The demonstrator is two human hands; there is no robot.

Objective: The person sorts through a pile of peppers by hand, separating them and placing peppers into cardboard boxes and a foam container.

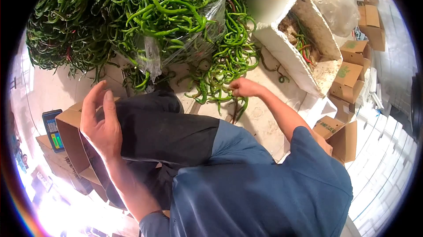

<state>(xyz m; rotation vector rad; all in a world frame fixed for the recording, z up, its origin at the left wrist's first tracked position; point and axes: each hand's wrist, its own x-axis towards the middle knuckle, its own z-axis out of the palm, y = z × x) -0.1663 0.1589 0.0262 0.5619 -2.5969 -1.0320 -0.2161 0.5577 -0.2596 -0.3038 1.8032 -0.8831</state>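
Observation:
My left hand (102,124) is raised above the open cardboard box (72,124) on the left, beside my knee. Its fingers are stretched out, the thumb stands apart, and nothing shows in it. My right hand (244,88) reaches down to the near edge of a loose spill of green chili peppers (233,52). Its fingers are curled and pinched together on a green chili pepper, mostly hidden by the hand. Behind, a large heap of green chili peppers (167,6) rests on clear plastic (152,56).
Darker chili peppers (70,21) are heaped at the far left. To the right, a dirty white foam box (286,54) lies tilted with a few peppers inside. Several cardboard boxes (348,76) stand beyond it. A scale display (53,131) is at the left.

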